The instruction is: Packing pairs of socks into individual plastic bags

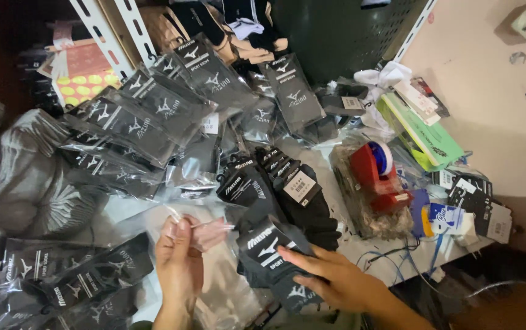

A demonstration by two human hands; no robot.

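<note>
Across the counter (361, 244) lies a spread of bagged black sport socks (153, 116), overlapping in clear sleeves. Right of centre stands a red tape dispenser (376, 174). Near the front edge, the right hand (336, 278) rests flat, fingers extended, on an unbagged black sock pair (272, 253) with a card band. The left hand (178, 260) pinches the mouth of an empty clear plastic bag (211, 232) between thumb and fingertips. The socks appear light, soft and limp; grip is best at the stiff card band. The film appears thin and slippery.
</note>
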